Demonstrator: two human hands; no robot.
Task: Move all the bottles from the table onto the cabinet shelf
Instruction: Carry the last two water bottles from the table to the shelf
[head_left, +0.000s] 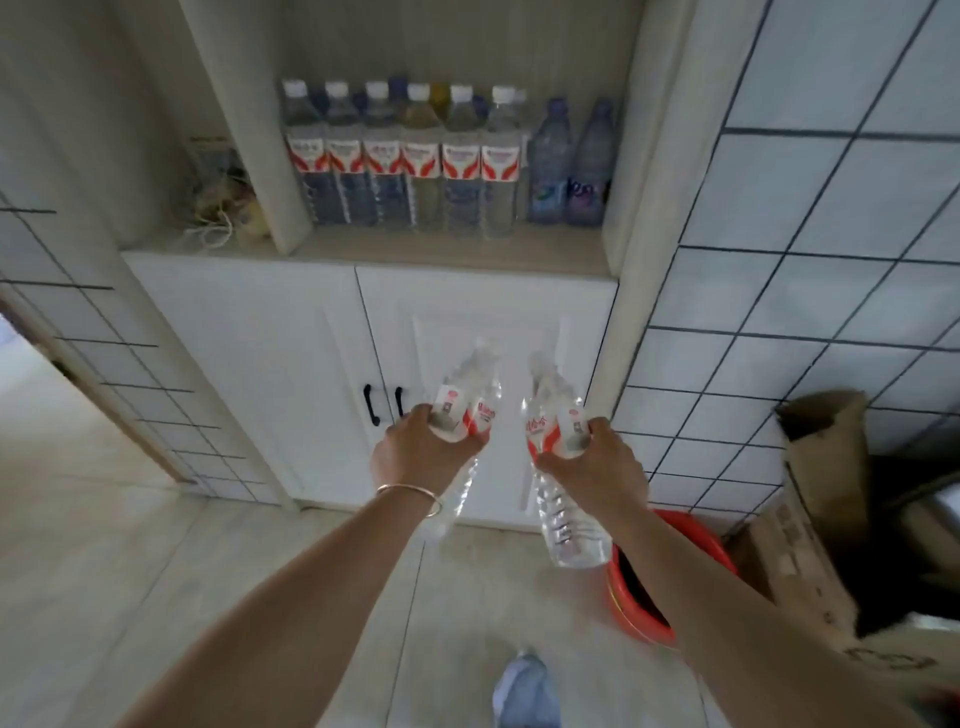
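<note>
- hands — what are they doing?
- left hand grips one clear bottle, right hand grips another bottle — both tilted, below the shelf full of bottles.

I am standing in what looks like a home, in a kitchen or pantry corner. In front of me is a built-in white cabinet with black door handles and an open shelf above, lined with a row of bottles. The walls on both sides are pale square tile with dark grout, and the floor is light tile. A red plastic basin and an open cardboard box sit on the floor to my right.
</note>
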